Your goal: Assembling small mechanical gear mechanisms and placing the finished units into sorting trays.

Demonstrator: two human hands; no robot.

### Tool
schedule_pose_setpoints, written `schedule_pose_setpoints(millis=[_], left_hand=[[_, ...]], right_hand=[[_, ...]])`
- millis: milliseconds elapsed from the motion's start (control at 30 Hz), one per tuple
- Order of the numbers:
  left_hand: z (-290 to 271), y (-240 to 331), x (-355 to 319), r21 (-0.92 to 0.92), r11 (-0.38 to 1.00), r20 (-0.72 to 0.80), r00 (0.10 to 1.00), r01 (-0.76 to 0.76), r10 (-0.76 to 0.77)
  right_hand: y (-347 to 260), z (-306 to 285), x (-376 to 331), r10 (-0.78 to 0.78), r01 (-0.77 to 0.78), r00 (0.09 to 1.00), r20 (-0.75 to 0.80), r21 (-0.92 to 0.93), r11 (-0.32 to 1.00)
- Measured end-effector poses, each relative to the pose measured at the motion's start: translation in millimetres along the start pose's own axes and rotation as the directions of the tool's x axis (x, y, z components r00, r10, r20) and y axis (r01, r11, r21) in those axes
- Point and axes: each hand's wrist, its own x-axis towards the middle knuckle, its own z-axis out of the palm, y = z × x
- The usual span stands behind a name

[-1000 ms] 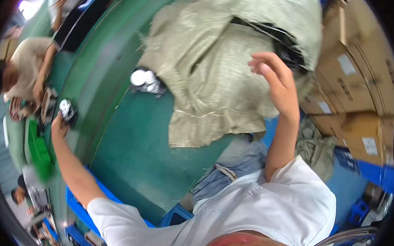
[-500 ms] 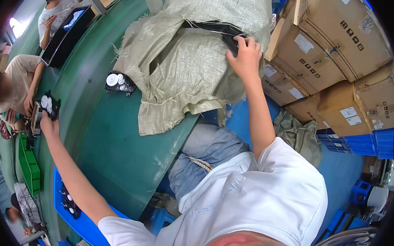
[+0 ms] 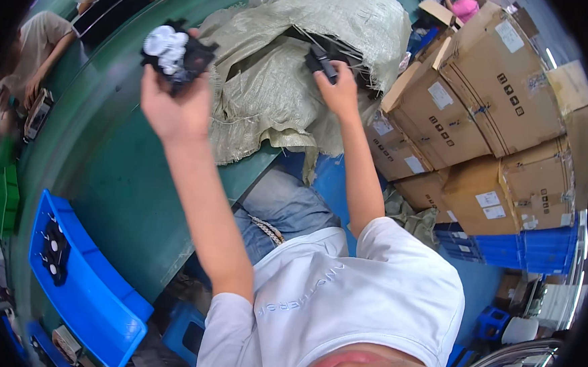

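My left hand [image 3: 177,109] is closed around a black plastic gear assembly [image 3: 197,55] with several white gears, raised above the green table. The assembly is slightly smeared by motion. At the torn opening of a woven sack [image 3: 267,77], my right hand [image 3: 339,89] grips a small, dark, box-shaped plastic part [image 3: 321,64] between thumb and fingers. More black material shows inside the opening behind it. The sack lies slumped on the green table [image 3: 126,173], its frayed flap hanging over the near edge.
At lower left sits a blue bin [image 3: 92,299] with black parts [image 3: 54,253] in it. A green tray [image 3: 5,199] stands farther left, near a seated co-worker [image 3: 43,50]. Cardboard boxes [image 3: 474,107] are stacked at right, some on blue crates [image 3: 512,252].
My left hand has swung from the far left toward the sack, with a gear assembly in it. My right hand has drawn back slightly from the opening and now shows a dark plastic part.
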Motion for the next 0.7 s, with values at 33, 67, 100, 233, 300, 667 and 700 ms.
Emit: schedule_pose_setpoints(millis=[33,67,100,233,300,667,700], left_hand=[[5.4,-14.2,-11.0,-0.007,1.0,0.001,1.0,-0.013,0.013],[8.6,-25.9,-20.1,-0.032,0.999,-0.073,0.997,-0.033,0.031],[9.6,-29.9,-28.5,-0.052,0.997,-0.147,0.988,-0.06,0.051],[0.1,-41.8,-52.3,-0.053,0.99,-0.148,0.982,-0.13,0.121],[-7.9,-39.7,-57.2,-0.058,0.985,-0.138,0.979,-0.16,0.151],[-38.9,-10.5,-68.3,0.43,0.888,-0.129,0.962,-0.165,0.241],[-36.9,-11.2,-68.0,0.44,0.883,-0.13,0.962,-0.162,0.241]], right_hand=[[-5.1,7.5,-1.7,-0.058,0.057,0.996,0.069,0.018,0.998],[-9.9,13.6,-2.8,-0.116,0.112,0.984,0.134,0.04,0.993],[-15.6,18.9,-4.5,-0.176,0.165,0.964,0.201,0.07,0.984],[-31.9,19.7,-0.8,-0.134,0.068,0.934,0.331,0.205,0.976],[-38.0,22.0,6.5,-0.135,0.043,0.919,0.37,0.247,0.968],[-42.4,19.6,6.5,0.26,-0.407,0.909,0.326,0.829,0.383],[-50.6,17.3,2.8,0.213,-0.36,0.928,0.306,0.882,0.303]])
